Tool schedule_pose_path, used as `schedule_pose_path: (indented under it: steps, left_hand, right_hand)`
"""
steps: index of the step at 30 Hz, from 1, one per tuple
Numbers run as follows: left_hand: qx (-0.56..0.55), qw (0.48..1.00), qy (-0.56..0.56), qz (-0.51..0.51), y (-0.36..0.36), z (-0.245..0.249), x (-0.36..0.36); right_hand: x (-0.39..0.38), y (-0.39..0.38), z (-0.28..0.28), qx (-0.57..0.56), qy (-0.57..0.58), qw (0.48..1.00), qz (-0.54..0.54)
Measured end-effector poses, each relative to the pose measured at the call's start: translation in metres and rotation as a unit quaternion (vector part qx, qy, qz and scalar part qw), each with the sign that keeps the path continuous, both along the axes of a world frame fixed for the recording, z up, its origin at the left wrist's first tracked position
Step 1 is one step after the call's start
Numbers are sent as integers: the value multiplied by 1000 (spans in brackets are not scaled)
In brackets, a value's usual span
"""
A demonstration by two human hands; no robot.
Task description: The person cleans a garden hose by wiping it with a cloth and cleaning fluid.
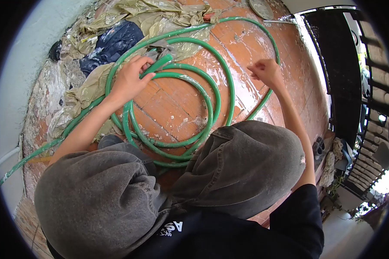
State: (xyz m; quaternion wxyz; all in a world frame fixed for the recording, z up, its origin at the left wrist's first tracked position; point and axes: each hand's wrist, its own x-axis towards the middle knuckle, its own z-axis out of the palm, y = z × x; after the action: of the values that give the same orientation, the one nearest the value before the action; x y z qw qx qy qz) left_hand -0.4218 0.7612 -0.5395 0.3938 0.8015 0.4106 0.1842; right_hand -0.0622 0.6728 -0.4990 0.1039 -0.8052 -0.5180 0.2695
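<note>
A green garden hose (229, 82) lies in loose coils on the wet tiled floor in front of my knees. My left hand (132, 77) is closed around a part of it, with thumb and fingers at the upper left of the coils. A short hose piece, seemingly its end, sticks out past the fingertips over some grey, torn-looking material. My right hand (266, 72) is raised at the right, its fingers curled together. The outer hose loop passes behind that wrist. Whatever those fingers hold, if anything, is hidden.
Crumpled tan sheeting (160, 19) and a dark blue plastic bag (112, 45) lie at the upper left beside the wall (43, 47). A round lid-like disc (260, 7) rests at the top. A dark gate (333, 52) stands on the right. Debris dots the tiles (168, 112).
</note>
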Motion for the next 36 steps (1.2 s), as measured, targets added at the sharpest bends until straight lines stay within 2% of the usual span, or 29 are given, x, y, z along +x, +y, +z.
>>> schedule_pose_path:
  steps: [2, 3, 4, 5, 7, 11, 12, 13, 19, 20, 21, 23, 27, 33, 35, 36]
  left_hand:
    - [13, 999, -17, -25, -3, 7, 8]
    - [10, 1000, -16, -21, -5, 9, 12]
    - [27, 999, -31, -26, -7, 11, 15]
    - [44, 998, -45, -31, -8, 14, 18]
    - [39, 998, -33, -32, -7, 20, 20]
    - [27, 999, -40, -20, -3, 19, 13]
    - [28, 999, -39, -17, -2, 18, 11]
    - [27, 999, -40, -13, 0, 16, 8]
    - [48, 998, -36, 0, 5, 7, -3]
    - [45, 998, -32, -2, 6, 6, -2]
    - [44, 999, -29, -4, 6, 6, -2]
    - [45, 998, -33, -5, 6, 4, -1]
    - [51, 998, -38, -12, 6, 0, 0]
    - [54, 998, -24, -29, 8, -4, -3]
    - [61, 998, -16, -27, 12, -14, -5]
    - [69, 997, -8, -26, 13, -21, -7]
  right_hand:
    - [-47, 24, 3, 1, 203, 979, 4]
    - [-63, 36, 0, -73, 270, 959, 40]
    - [-82, 44, -2, -95, 353, 930, 44]
    - [-98, 53, -6, -122, 421, 898, 43]
    - [-118, 66, -18, -132, 484, 864, 47]
    - [-123, 86, -20, -152, 486, 849, 137]
    - [-118, 89, -13, -191, 171, 925, 281]
    - [-116, 91, -2, -202, -167, 883, 390]
    - [-103, 70, 55, -246, -80, 888, 380]
    - [-103, 66, 63, -257, 19, 881, 397]
    - [-106, 62, 73, -259, 18, 881, 397]
    - [-118, 57, 100, -383, 125, 837, 370]
    - [-126, 53, 114, -448, 150, 797, 377]
    - [-131, 47, 114, -500, 73, 768, 394]
    - [-128, 40, 116, -405, 105, 830, 368]
    - [-128, 38, 117, -407, 104, 829, 368]
